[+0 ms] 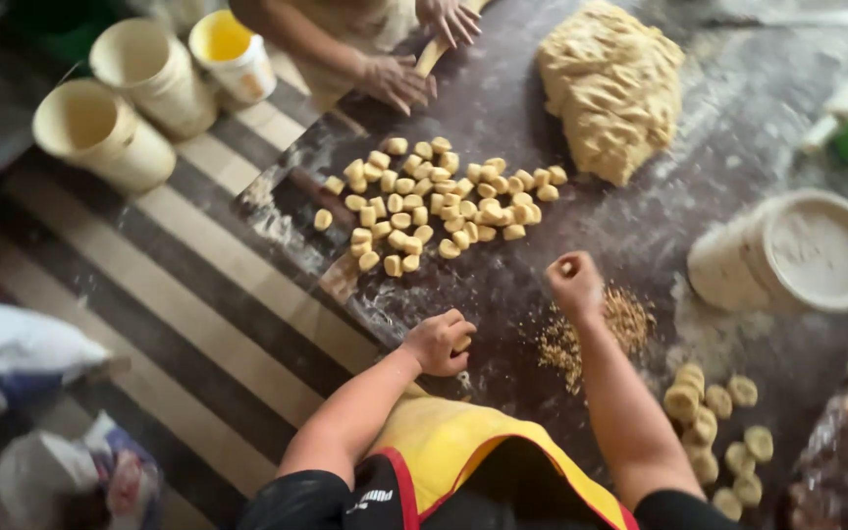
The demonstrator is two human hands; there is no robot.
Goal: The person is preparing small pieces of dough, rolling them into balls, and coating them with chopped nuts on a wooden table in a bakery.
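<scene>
working with both fists closed over the dark floured table (738,108), you have your left hand (440,342) near the table's front edge and your right hand (574,285) further in, beside a scatter of crumbs or seeds (596,329).

left fingers: curled tight around what looks like a small dough piece; only a pale sliver shows between them, so you cannot be sure of its shape. right fingers: also curled into a fist; whether anything sits inside, you cannot tell.

position of the work: the pile of cut dough pieces (434,201) lies ahead of you, well apart from both hands. shaped rounds (714,422) sit to your right, near the lidded white tub (797,250). the big dough mass (610,83) is at the far side, close to another person's hands (399,79) on a wooden rolling pin (434,54).

risks, as judged:
- your left hand works right at the table edge. a piece slipping from that grip likely drops to the striped floor (188,294), since nothing guards the edge.
- one cut piece (323,219) already lies apart from the pile, toward the table's edge; a brush of the forearm could push it off.
- the crumb scatter is just beside your right wrist. dragging the arm through it would spread it toward the shaped rounds.
- squeezing too hard in a closed fist may flatten the piece unevenly.
</scene>
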